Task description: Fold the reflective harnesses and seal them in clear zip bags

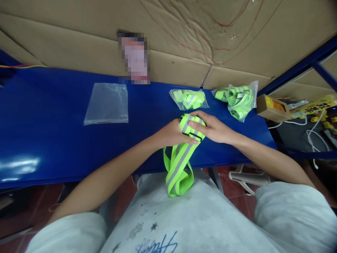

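no text can be read with certainty. blue script (170, 242) on the light shirt (200, 211) is cut off by the lower edge, black characters on the yellow strip (313, 106) are blurred, and the cardboard box (264, 109) bears a yellow label (270, 102) too small to read.

White glare streaks the blue tabletop (60, 144) at left; the floor (238, 203) looks dim.

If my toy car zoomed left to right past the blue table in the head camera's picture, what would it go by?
Flat clear bag → green strap → larger packet of green straps → little cardboard box.
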The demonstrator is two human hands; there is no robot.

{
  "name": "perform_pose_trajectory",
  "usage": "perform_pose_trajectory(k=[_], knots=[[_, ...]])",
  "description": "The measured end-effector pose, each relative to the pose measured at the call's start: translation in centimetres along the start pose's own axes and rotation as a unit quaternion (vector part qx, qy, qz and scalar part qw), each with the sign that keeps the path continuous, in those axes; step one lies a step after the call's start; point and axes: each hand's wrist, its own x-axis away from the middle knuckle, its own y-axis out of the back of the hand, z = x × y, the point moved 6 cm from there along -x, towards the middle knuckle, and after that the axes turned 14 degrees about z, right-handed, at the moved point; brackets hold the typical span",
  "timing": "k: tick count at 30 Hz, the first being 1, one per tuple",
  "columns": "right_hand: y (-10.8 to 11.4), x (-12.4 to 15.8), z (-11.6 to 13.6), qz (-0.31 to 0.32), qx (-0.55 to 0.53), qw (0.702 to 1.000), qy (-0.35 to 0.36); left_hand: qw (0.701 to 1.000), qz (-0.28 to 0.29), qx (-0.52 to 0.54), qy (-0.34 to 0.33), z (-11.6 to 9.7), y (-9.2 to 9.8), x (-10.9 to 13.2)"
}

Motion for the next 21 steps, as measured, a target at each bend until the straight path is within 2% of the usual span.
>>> perform_pose_trajectory(k=[3, 5, 7, 11, 14, 16, 18, 21], knots=[[-0.5, -0.2, 0.4, 0.064, 0.039, 0.997, -0.001, 0.999, -0.004, -0.048, 0.006, 0.2, -0.1, 0.0], [-0.5, -0.4, 0.5, 0.067, 0.062, 0.996, -0.008, 0.999, -0.009, -0.048, 0.003, 0.1, -0.2, 0.0], [0.1, -0.6, 0.7, 0.021, 0.079, 0.997, -0.007, 0.999, -0.023, 0.013, 0.018, 0.3, 0.0, 0.1], [1.0, -0.8, 1.6, -0.074, 0.118, 0.99, 0.015, 0.98, -0.053, 0.162, 0.103, 1.0, 0.3, 0.5], [1.6, -0.6, 2.2, -0.095, 0.13, 0.987, 0.018, 0.974, -0.065, 0.202, 0.079, 0.8, -0.1, 0.5], [2.3, -0.3, 2.4, -0.106, 0.11, 0.988, 0.009, 0.974, -0.064, 0.209, 0.064, 0.9, -0.8, 0.4], [3.8, 0.2, 2.6, -0.145, 0.065, 0.987, 0.009, 0.971, -0.065, 0.219, 0.073, 1.5, -1.6, 0.3], [5.8, 0.8, 2.7, -0.164, -0.053, 0.985, 0.013, 0.971, -0.024, 0.228, 0.073, 2.0, -2.9, 0.0]])
